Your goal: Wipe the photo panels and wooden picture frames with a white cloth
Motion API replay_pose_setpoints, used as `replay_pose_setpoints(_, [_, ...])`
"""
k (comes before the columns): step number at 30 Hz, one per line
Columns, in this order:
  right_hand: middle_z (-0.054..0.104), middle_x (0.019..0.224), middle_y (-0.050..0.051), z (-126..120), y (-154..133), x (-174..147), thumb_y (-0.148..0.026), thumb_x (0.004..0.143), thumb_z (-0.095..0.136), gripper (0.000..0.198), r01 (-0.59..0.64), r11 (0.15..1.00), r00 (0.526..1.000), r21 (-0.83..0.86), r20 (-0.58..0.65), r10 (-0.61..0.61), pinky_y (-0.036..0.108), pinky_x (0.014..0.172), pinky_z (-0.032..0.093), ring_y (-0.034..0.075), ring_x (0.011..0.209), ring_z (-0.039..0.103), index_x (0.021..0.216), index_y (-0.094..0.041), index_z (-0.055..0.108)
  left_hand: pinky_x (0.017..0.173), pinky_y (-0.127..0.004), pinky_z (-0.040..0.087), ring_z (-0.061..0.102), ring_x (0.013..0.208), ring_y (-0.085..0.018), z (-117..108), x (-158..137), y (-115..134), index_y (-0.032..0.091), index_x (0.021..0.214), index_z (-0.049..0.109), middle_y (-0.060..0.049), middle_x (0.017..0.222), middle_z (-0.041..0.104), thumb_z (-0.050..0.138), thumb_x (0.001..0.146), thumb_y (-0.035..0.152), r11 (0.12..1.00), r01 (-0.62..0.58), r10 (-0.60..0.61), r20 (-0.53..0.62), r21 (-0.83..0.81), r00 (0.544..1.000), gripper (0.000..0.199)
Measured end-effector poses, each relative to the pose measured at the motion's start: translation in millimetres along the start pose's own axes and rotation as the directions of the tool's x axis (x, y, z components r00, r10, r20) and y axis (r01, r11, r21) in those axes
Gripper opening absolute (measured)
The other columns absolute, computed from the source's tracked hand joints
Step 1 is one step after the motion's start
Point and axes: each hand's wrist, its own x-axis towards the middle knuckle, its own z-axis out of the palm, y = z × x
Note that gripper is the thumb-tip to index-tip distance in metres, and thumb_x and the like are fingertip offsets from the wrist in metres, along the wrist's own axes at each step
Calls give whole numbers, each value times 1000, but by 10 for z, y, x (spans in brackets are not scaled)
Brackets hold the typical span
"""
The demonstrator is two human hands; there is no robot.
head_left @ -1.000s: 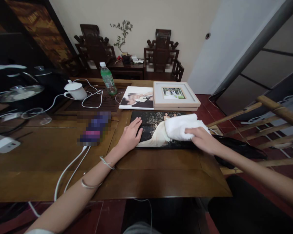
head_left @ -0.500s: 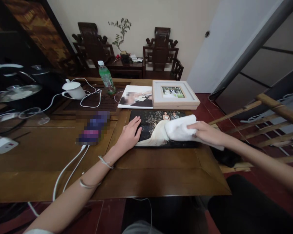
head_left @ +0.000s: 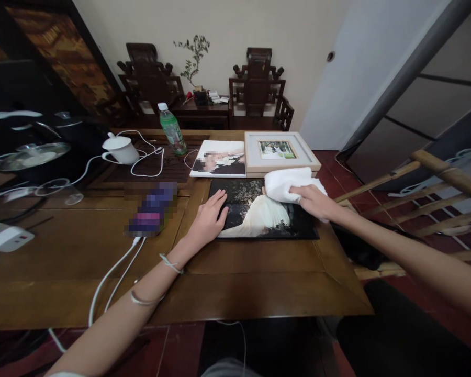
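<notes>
A dark wedding photo panel (head_left: 255, 214) lies flat on the wooden table (head_left: 235, 288). My left hand (head_left: 209, 217) rests on its left edge with the fingers stretched out. My right hand (head_left: 312, 201) grips a folded white cloth (head_left: 288, 183), which covers the panel's upper right part and hides the couple's heads. Just behind the panel lie a white-edged photo (head_left: 220, 159) and a pale wooden picture frame (head_left: 282, 152) with a small photo inside.
Left of the panel lies a blurred-out phone (head_left: 151, 209) with white cables. Farther back stand a green-labelled bottle (head_left: 171, 128), a white lidded cup (head_left: 120, 149) and a pot (head_left: 35, 157). A wooden chair (head_left: 435, 193) is at the right, beyond the table's edge.
My right hand has moved the cloth away from me, from the panel's right middle up to its top right edge. More of the white dress now shows. My left hand stays in place.
</notes>
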Motion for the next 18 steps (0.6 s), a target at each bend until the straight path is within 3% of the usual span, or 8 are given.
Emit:
replay_pose_setpoints(5, [57,68,3,66,-425,-532,-8,64,35,25,26,999,998,18,54,-27,36,83,38,23,71,53,73,-22,55,110,-49,33,34,138,-24,8,-4,6,14,133,47,-15,144,43,38,94,27,1000,1,-1,-3,0,1000,42])
replay_pose_setpoints(10, [64,81,5,-3,-755,-967,-8,64,38,38,-86,994,979,63,188,72,35,81,41,24,83,58,88,-24,63,110,-50,33,34,138,-24,27,-4,-9,15,133,47,-14,145,43,38,94,27,1000,5,-5,-1,22,1000,42])
replay_pose_setpoints(13, [65,87,5,-73,-754,-972,-10,65,40,38,-130,988,957,89,271,101,34,81,42,25,91,57,90,-25,66,109,-51,34,34,138,-25,30,-1,-16,16,133,47,-14,146,42,38,94,27,1000,7,-7,3,26,1000,42])
replay_pose_setpoints(18, [64,82,4,-166,-444,-561,-17,67,42,27,-110,989,971,97,222,87,35,80,41,24,85,56,79,-22,65,109,-50,34,35,137,-25,16,3,-7,16,134,46,-14,145,43,38,94,28,1000,4,-4,5,21,1000,42])
